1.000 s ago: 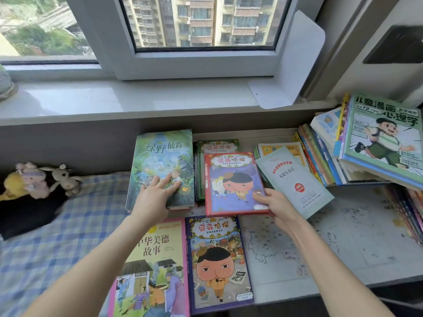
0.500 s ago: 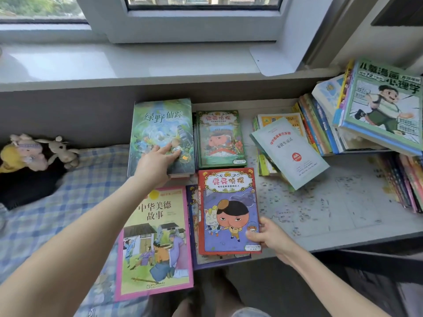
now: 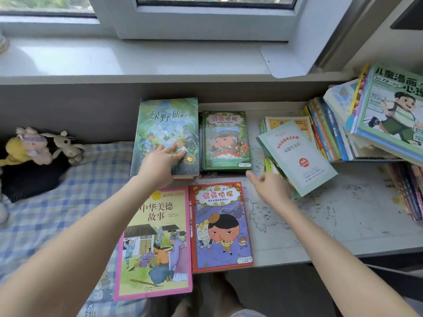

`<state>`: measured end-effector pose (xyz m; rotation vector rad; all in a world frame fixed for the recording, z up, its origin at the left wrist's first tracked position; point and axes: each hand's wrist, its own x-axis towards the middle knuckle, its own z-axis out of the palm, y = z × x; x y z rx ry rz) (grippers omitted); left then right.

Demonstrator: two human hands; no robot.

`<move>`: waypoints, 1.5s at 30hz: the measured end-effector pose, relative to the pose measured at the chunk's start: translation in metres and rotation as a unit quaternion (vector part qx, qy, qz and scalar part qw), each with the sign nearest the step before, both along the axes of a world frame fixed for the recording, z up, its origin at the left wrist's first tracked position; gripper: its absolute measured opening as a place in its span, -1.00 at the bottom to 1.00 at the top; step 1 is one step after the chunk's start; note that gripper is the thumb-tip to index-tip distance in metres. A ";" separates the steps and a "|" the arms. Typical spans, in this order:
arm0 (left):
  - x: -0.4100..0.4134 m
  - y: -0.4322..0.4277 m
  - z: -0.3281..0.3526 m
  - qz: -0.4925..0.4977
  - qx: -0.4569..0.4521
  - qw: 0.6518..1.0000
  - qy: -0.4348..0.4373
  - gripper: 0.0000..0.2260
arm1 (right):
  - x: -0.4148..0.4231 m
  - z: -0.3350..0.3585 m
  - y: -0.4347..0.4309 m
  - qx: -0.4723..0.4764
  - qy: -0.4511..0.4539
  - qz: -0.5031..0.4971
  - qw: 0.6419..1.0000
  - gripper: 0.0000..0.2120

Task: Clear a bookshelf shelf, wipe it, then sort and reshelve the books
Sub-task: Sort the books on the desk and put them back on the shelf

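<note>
Desk: we look down on a pale desk point(image 3: 325, 236) printed with a map. A bed with a blue checked sheet point(image 3: 57, 202) joins it on the left.
Nearest books: a pink-bordered storybook point(image 3: 155, 243) lies face up at the near left, partly over the bed. Just beside it on the right lies a red-bordered cartoon book point(image 3: 219, 225), also face up.
Left hand: our left hand point(image 3: 158, 165) lies flat with straight fingers on the lower part of a tall green fantasy book point(image 3: 164, 126), gripping nothing.
Right hand: our right hand point(image 3: 267, 191) is blurred and hovers over the desk just beyond the red-bordered book. Its fingers are loose, the forefinger is extended, and it holds nothing.
Middle row: right of the fantasy book, a green cartoon book point(image 3: 225, 139) tops a small stack. Further right, a pale green booklet point(image 3: 297, 156) lies tilted across another low pile, near the right hand.
Right side: a row of thin books point(image 3: 325, 133) leans to the left, with a large comic book point(image 3: 393, 110) resting at an angle on top. More spines point(image 3: 407, 191) show at the frame's edge.
Far left: plush toys point(image 3: 34, 145) sit at the head of the bed.
Background: a white window sill point(image 3: 137, 58) runs above the desk, with the window frame point(image 3: 206, 24) behind it.
</note>
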<state>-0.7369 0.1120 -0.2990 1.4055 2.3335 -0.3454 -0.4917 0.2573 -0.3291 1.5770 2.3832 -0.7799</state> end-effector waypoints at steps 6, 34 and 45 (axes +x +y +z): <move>0.002 0.000 0.001 0.017 0.003 1.000 -0.024 -0.23 | -0.060 -0.013 0.038 -0.098 0.030 -0.102 0.990 -0.43; 0.004 -0.006 0.004 0.021 -0.002 0.999 -0.041 -0.19 | 0.100 0.027 -0.068 -0.345 0.252 -0.246 0.870 -0.82; 0.004 -0.003 0.006 0.043 0.023 0.998 -0.051 -0.27 | 0.009 -0.003 -0.040 0.026 -0.025 0.018 0.999 -0.54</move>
